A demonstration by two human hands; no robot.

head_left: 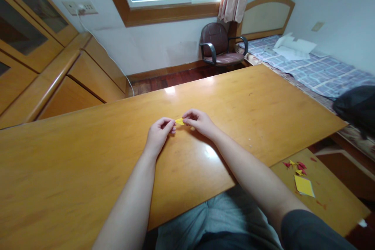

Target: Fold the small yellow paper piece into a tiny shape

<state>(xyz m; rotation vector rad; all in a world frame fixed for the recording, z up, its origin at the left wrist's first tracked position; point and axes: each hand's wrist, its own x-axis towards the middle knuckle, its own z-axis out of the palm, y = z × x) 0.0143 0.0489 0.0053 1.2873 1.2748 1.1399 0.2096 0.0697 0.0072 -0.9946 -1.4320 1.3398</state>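
Between my two hands, just above the wooden table [117,156], is a small folded piece of yellow paper [179,121]. My left hand [160,133] pinches its left end between thumb and fingers. At its right end my right hand [199,121] pinches it the same way. The paper looks narrow and pointed, but its exact folds are too small to make out, and my fingertips hide both ends.
On a lower surface [336,187] at the right lie a stack of yellow paper squares [304,186] and several small red and yellow folded papers [301,167]. Beyond the table stand an office chair [216,45], a bed [310,70] and a wooden cabinet [88,74].
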